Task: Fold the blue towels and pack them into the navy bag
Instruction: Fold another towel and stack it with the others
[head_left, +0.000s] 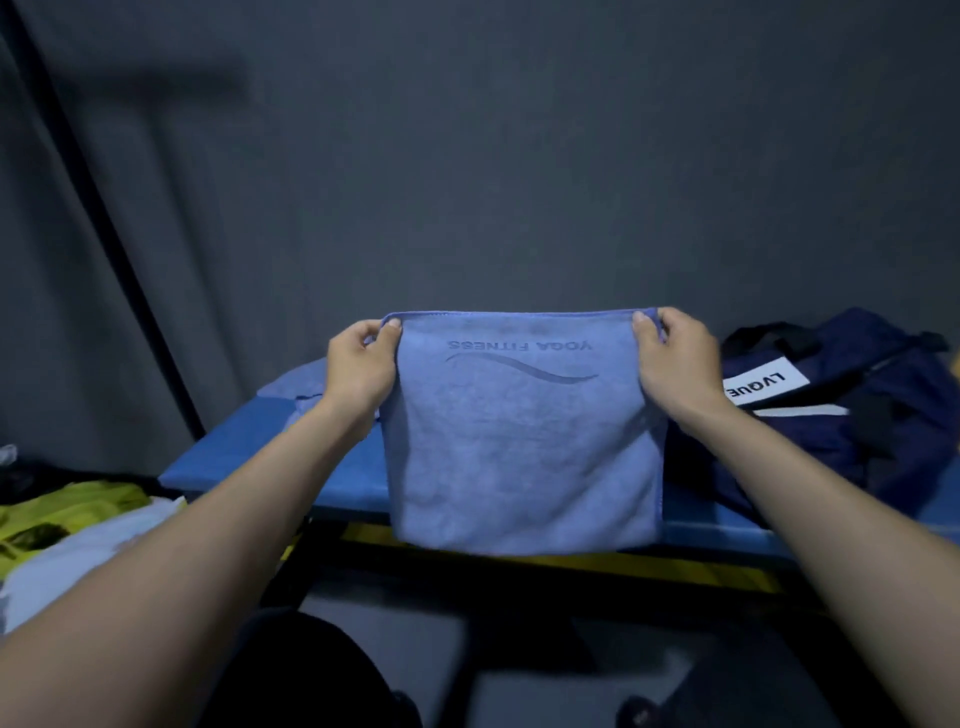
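Above the blue bench (249, 467), left hand (358, 366) and right hand (675, 358) pinch the towel's (524, 457) top corners (hanging).

Two blue towels (524, 441) (296, 387), one navy bag (831, 426), one blue bench (249, 467), two hands (358, 364) (675, 358).

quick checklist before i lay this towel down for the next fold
1. Left hand pinches the top corner of the blue towel: ok.
2. Right hand pinches the other top corner: ok.
3. Top edge level, towel hanging flat: ok.
4. Blue bench has bare space: ok.
5. Navy bag beside the towel, on the right: ok.
6. Bag open for packing: cannot tell.
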